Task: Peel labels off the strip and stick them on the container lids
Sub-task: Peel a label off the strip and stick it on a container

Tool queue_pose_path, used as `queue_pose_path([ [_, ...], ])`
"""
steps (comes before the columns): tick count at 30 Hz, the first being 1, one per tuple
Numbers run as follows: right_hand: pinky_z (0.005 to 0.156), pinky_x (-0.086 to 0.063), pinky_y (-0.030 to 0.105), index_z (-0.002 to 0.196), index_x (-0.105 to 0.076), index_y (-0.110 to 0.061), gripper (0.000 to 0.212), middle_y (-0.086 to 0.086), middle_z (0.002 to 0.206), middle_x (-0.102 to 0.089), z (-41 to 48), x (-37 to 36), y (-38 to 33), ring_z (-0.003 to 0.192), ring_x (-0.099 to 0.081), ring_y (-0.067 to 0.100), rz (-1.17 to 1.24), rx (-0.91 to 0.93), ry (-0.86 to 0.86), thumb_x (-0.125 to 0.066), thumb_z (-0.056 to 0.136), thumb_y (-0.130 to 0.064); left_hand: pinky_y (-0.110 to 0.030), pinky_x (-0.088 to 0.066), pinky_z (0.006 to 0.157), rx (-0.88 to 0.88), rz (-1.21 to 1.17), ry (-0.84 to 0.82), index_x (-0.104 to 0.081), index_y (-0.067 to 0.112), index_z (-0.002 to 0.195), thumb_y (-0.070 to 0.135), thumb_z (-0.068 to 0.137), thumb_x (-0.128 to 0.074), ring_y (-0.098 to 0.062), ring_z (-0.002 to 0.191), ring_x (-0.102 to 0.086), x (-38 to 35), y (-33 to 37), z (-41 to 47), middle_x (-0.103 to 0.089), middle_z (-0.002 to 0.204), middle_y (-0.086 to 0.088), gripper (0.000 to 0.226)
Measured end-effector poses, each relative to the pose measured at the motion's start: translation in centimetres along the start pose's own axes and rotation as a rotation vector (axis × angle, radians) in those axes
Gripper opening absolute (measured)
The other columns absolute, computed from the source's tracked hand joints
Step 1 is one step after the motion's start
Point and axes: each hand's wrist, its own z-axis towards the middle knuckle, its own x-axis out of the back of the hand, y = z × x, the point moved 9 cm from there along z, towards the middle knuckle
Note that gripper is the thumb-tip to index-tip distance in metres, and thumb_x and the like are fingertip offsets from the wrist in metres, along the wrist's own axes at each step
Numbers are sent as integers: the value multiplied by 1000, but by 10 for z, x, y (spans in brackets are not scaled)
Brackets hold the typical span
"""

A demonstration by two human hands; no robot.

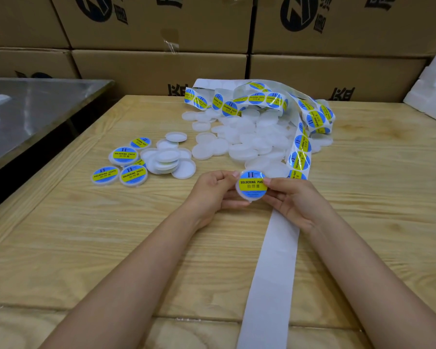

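At the near centre of the pale wooden table [86, 248], both hands hold one round translucent white plastic lid [248, 196], already carrying a blue-and-yellow round label [252, 183]. Left hand [212, 191] cups the lid's left rim, fingers curled under, thumb on top. Right hand [291, 197] pinches the right rim, thumb tip on the label edge. Judgement: lid is light, thin and fairly stiff, and smooth enough to slip; best held by the rim so the label face is free for pressing flat. Label is thin, flexible film; handle by its edge only. Long white backing strip [269, 273] runs toward the viewer; its unpeeled part lies over the heap of bare lids [249, 139]. Four finished lids [124, 165] lie left.
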Motion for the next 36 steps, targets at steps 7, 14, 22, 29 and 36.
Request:
queue_pose_path([
  [7, 64, -56, 21, 82, -66, 2, 6, 9, 79, -73, -1, -2, -2, 73, -70, 15, 34, 21, 10, -61, 82, 1, -28, -57, 60, 1, -9, -18, -63, 3, 97, 20, 96, -50, -21, 76, -72, 0, -2, 1, -73, 83, -10, 22],
  [14, 67, -57, 22, 73, -66, 2, 10, 10, 73, -72, 0, -2, -5, 72, -70, 16, 0, 77, 31, -61, 82, 4, -27, -57, 59, 7, -21, -18, -62, 5, 95, 19, 96, -49, -21, 76, -72, 2, -2, 2, -74, 82, -9, 19],
  [22, 62, -55, 21, 68, -65, 1, 15, 10, 69, -71, -4, -4, -9, 68, -70, 17, -35, 113, 39, -61, 82, 4, -29, -57, 60, -3, -38, -37, -62, 5, 106, 23, 98, -46, -24, 77, -71, -1, -1, 1, -72, 89, -11, 25],
  [29, 62, -55, 20, 70, -64, 2, 13, 9, 69, -72, -6, -7, -10, 68, -71, 16, -62, 133, 21, -60, 83, 4, -28, -58, 64, -72, 4, -63, -63, 4, 107, 8, 91, -56, -20, 81, -71, -2, 1, -1, -73, 86, -8, 18],
  [36, 65, -56, 21, 72, -64, 2, 11, 9, 69, -72, -6, -6, -12, 69, -71, 17, -89, 140, 25, -61, 83, 2, -27, -57, 64, -70, -20, -78, -63, 6, 108, 12, 90, -56, -21, 81, -71, -3, 2, -1, -74, 87, -9, 21],
])
